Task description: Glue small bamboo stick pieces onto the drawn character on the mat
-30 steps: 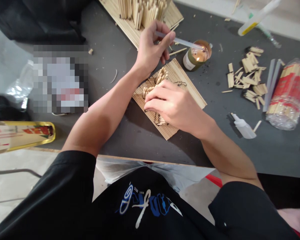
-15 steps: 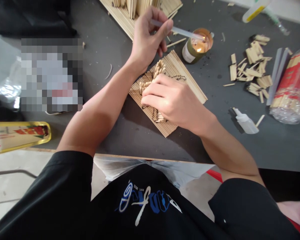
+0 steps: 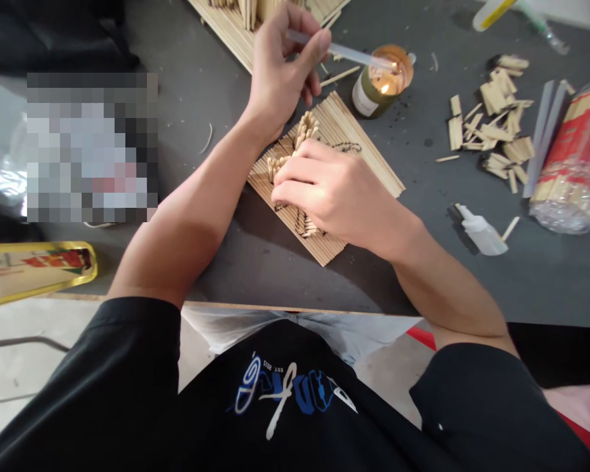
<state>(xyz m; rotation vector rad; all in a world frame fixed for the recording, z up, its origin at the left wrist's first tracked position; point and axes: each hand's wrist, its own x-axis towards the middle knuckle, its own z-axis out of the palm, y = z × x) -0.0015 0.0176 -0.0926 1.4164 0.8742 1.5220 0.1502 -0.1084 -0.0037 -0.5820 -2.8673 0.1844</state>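
The left hand (image 3: 280, 72) is pinching a glue stick (image 3: 354, 56), fingers closed, holding its tip in the candle (image 3: 381, 88) flame, likely to melt it. The right hand (image 3: 327, 193), fingers pressed together, is steadying stick pieces on the mat (image 3: 368, 160) on the desk (image 3: 472, 282).

dark grey counter (image 3: 255, 262) | small white plastic squeeze bottle (image 3: 482, 231) lying flat | wrapped bundle of wooden sticks (image 3: 573, 164) far right | scattered cut wood pieces (image 3: 491, 124) | yellow-rimmed flat box (image 3: 34, 270) at left edge

Bright, even light, soft shadows under the arms, slight wide-angle bending at edges.
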